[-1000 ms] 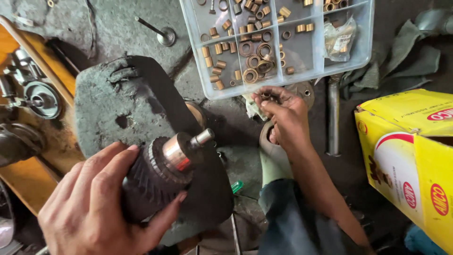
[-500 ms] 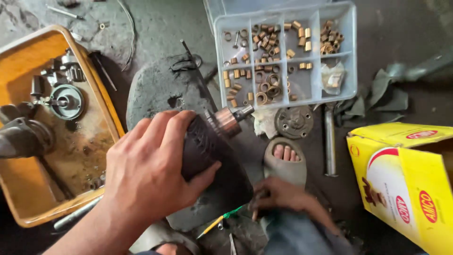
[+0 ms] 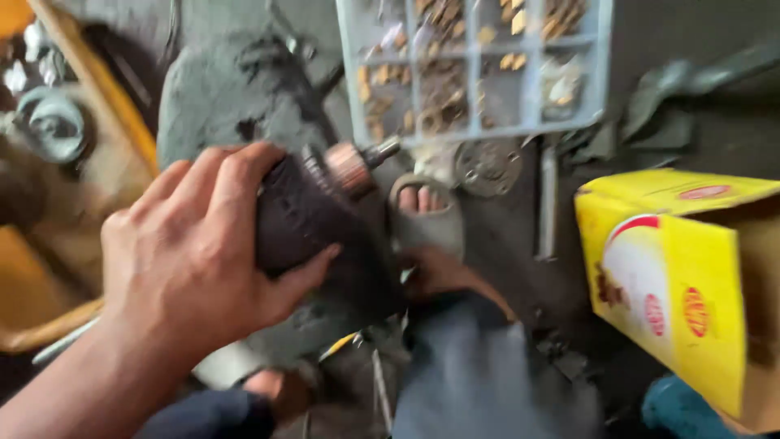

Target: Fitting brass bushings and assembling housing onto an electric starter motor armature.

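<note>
Head view, blurred by motion. Left hand (image 3: 191,252) fills the lower left, fingers wrapped over the top and thumb under a dark motor rotor (image 3: 305,215); a firm closed grip. The rotor is held in the air above a grey stone slab (image 3: 227,89), tilted with its copper-coloured end and short steel shaft pointing up and right toward the parts box.

Right hand (image 3: 435,272) lies low at centre, just below a foot in a grey sandal (image 3: 426,215) and partly hidden behind the rotor. Too smeared to tell whether its fingers are closed or on anything.

Clear plastic parts box (image 3: 597,81) at top centre, its compartments holding small brass-coloured and dark bits; details not readable. A round metal disc (image 3: 487,167) sits just under the box's near edge, beside the sandal. A thin metal rod (image 3: 546,203) lies to the right of the disc.

Yellow cardboard box (image 3: 691,293) at right, open on its right side. Yellow tray (image 3: 122,106) at left edge with grey metal parts in it. Dark rags (image 3: 674,106) upper right on the floor.
</note>
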